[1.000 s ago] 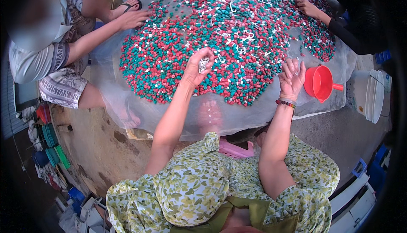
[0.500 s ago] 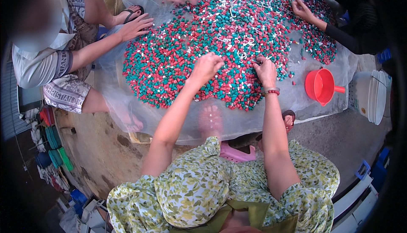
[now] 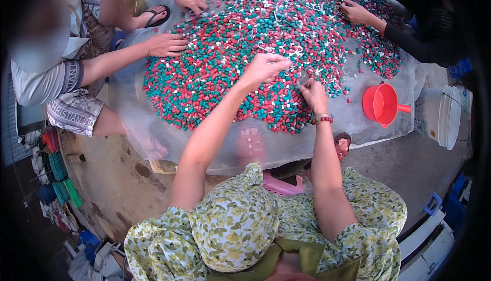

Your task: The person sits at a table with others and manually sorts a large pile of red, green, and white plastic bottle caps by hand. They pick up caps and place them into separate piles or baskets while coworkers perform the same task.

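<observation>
A wide heap of small red, green and white pieces (image 3: 220, 86), like little plastic caps, covers a clear plastic sheet (image 3: 204, 153). Over its near middle, my left hand (image 3: 266, 69) is closed in a pinch; what its fingertips hold, if anything, is too small to make out. To its right and slightly nearer, my right hand (image 3: 313, 95) is closed too, fingertips together, with a small dark or clear thing at them that I cannot identify. Thin white hooked strips (image 3: 295, 51) lie among the pieces just beyond my hands.
A red dipper (image 3: 379, 104) stands on the sheet at right, with stacked white buckets (image 3: 445, 114) beyond it. Left, a person's hand (image 3: 168, 44) rests at the heap's edge. Right, another person's hand (image 3: 355, 12) touches the pieces. A pink stool (image 3: 283, 184) is below.
My left hand has moved right and slightly away from me; my right hand has come a little nearer and left. The left person's far hand has drawn back left, toward the heap's edge.
</observation>
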A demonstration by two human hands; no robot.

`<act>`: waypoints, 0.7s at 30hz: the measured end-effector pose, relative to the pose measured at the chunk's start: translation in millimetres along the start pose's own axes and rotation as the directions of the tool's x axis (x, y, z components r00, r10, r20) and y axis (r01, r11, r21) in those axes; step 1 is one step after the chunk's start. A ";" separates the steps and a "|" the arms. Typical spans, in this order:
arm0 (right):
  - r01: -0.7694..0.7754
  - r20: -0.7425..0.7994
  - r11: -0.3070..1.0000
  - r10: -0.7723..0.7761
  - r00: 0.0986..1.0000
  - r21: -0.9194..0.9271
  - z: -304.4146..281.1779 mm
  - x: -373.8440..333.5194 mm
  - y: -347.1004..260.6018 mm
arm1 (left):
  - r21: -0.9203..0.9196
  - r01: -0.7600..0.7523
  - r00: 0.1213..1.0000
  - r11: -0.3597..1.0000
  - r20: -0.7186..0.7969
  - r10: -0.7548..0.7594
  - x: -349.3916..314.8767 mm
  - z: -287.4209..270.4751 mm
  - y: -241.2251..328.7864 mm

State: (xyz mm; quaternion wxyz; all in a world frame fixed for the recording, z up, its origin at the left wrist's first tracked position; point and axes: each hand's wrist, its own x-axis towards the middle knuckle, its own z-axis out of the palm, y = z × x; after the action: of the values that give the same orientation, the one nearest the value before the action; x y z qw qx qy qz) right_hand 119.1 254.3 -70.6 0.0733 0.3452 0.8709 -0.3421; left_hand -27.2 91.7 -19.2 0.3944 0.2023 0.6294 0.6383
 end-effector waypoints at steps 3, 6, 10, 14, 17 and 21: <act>-0.101 0.204 0.943 0.036 0.978 0.318 2.2 -8.5 7.3 | 0.745 -0.297 0.953 0.598 0.195 0.230 35.7 19.8 -32.4; -0.249 0.288 0.614 0.038 0.957 0.748 0.5 -16.9 4.1 | 0.914 -0.331 0.930 0.233 0.274 0.246 40.3 30.2 -42.3; -0.179 0.185 0.438 0.029 0.982 0.881 -10.4 -10.9 2.2 | 0.923 -0.296 0.947 0.246 0.251 0.198 35.2 28.4 -38.0; -0.170 0.171 0.018 -0.094 0.981 0.985 -41.2 -15.9 -14.3 | 0.686 -0.184 0.976 0.704 0.042 0.214 9.9 1.0 -10.9; -0.188 0.025 -0.417 -0.365 0.931 0.889 -42.3 -15.8 -15.6 | -0.342 0.188 0.982 0.921 0.035 -0.187 -25.4 -38.0 8.5; -0.176 -0.054 -0.493 -0.417 0.907 0.852 -42.8 -20.6 -22.2 | -0.889 -0.078 0.981 0.451 0.011 0.191 -49.6 -48.4 12.6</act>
State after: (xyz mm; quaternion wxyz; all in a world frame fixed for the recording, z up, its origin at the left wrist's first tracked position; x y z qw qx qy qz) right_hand 124.8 258.9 -18.7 -0.1528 0.0556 0.1506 -0.9751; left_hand -36.7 24.2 -1.4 0.4238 0.0525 0.1669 0.8887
